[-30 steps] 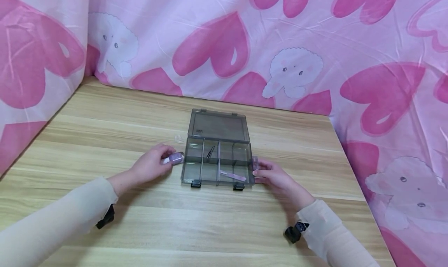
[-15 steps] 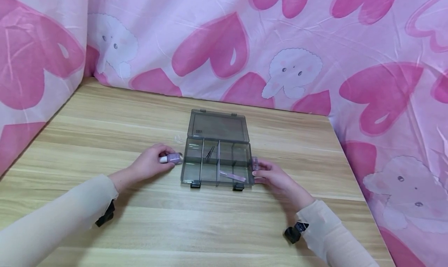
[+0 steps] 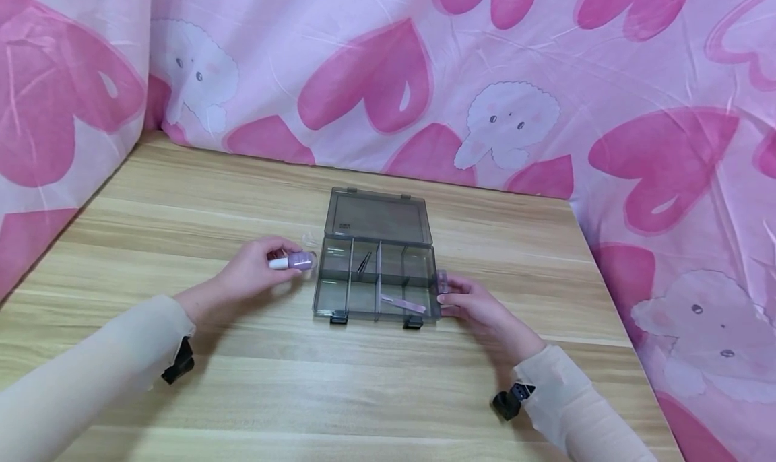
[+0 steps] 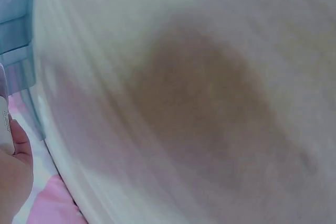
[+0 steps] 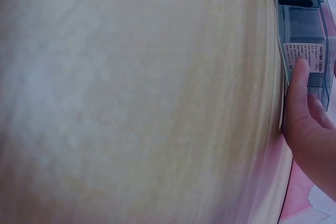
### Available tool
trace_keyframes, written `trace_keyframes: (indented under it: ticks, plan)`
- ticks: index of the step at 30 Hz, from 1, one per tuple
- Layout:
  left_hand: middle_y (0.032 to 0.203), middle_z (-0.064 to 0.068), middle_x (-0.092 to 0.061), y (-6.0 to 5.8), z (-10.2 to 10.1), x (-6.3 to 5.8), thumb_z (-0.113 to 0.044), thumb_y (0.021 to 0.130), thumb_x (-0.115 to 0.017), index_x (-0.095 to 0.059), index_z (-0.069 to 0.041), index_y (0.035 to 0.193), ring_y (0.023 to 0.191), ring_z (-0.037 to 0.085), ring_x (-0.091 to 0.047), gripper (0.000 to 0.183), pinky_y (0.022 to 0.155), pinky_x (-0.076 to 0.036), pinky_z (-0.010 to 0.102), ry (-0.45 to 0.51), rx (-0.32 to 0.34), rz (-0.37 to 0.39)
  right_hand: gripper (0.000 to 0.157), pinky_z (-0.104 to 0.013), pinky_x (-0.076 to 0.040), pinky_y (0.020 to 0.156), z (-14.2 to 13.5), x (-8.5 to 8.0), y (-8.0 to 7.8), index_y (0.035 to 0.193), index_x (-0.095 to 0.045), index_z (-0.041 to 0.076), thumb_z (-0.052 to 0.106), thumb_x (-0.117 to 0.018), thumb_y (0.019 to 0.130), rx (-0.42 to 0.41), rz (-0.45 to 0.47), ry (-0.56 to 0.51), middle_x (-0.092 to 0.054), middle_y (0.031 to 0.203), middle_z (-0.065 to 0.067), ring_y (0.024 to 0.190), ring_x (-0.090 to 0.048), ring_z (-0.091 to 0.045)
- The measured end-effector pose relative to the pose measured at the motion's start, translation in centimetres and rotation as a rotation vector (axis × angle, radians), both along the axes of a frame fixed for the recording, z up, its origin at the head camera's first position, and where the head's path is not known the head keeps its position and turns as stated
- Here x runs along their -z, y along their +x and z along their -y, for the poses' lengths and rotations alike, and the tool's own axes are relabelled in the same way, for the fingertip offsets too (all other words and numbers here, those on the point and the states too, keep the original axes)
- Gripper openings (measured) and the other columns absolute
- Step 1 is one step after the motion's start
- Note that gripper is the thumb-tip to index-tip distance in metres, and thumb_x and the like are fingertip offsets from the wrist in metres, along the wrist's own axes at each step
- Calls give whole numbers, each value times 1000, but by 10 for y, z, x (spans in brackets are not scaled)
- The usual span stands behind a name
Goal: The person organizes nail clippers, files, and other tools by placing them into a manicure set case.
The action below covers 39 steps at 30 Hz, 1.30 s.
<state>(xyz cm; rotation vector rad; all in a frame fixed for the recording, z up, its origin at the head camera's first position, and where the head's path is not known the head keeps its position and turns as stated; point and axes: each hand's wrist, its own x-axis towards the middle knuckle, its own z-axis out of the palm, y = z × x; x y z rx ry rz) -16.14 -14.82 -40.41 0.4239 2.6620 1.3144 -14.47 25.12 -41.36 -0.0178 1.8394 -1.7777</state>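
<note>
My left hand (image 3: 248, 268) pinches a small nail polish bottle (image 3: 300, 261) with purple body and white cap, held just left of a smoky see-through storage box (image 3: 333, 297). The left wrist view catches only the white cap (image 4: 5, 135) and part of the fingers at its edge. Against the box's right wall rests my right hand (image 3: 475, 307); its straight thumb touches a printed label (image 5: 310, 51) there. Inside the divided box lie a slim dark pointed tool (image 3: 364, 263), like tweezers, and a slim pink tool (image 3: 405, 306) with a pale tip.
The box lid (image 3: 378, 216) lies opened backward, away from the person. Two black latches (image 3: 413, 322) hang at the front. A small clear plastic piece (image 3: 308, 240) sits left of the hinge. A pink heart-print curtain (image 3: 364, 78) borders the wooden table (image 3: 364, 394) behind and at both sides.
The left hand has raised the nail polish bottle slightly and shifted it away from the person along the box's left side, exposing more of the white cap. The right hand and box stay put.
</note>
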Motion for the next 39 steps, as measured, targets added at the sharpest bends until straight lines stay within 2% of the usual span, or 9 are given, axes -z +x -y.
trace_keyframes:
  ticks: [7,11,15,24,28,32,39]
  plan:
    - [106,18,-63,-4,-4,-13,-9,77,-74,-62,-1,111,88,24,-59,37,73,-50,23,13,-7,-58,56,-26,-54,78,-1,-1,1,135,-27,-17,-5,-50,86,1,-2,-8,-61,97,5,86,-61,-7]
    - [106,16,-65,-8,-9,-17,-11,77,-75,-64,-3,110,87,23,-59,36,73,-50,22,28,4,-91,57,-26,-54,78,-2,-1,1,136,-26,-17,-5,-49,86,4,-2,-7,-61,98,5,87,-61,-7]
    - [104,13,-66,-12,-17,-21,-12,77,-75,-65,-4,109,88,21,-58,35,75,-50,23,57,25,-92,58,-26,-54,79,-2,-1,1,136,-25,-17,-6,-50,85,5,-2,-12,-61,98,5,87,-62,-8]
    - [102,11,-65,-22,-43,-29,-10,76,-75,-66,-5,107,87,20,-56,33,73,-51,26,99,72,-84,59,-28,-54,81,-1,-2,1,137,-24,-18,-5,-50,85,-6,-2,-36,-60,101,3,89,-62,-9]
    - [103,12,-65,-26,-55,-32,-11,77,-75,-66,-5,107,90,22,-58,32,76,-53,32,112,124,-84,58,-28,-54,81,0,-2,2,136,-25,-19,-6,-49,85,-8,-5,-41,-61,100,3,90,-62,-10]
    - [104,11,-64,-31,-69,-33,-11,77,-75,-66,-5,106,94,23,-59,31,81,-53,35,102,156,-116,57,-28,-54,81,0,-1,2,136,-25,-19,-7,-49,86,-5,-5,-39,-61,100,2,90,-62,-10]
    - [103,10,-61,-37,-96,-34,-13,78,-74,-66,-5,107,91,21,-56,32,78,-51,30,86,189,-119,56,-27,-55,79,1,-1,2,135,-27,-18,-8,-49,85,23,9,-26,-60,98,3,87,-62,-10]
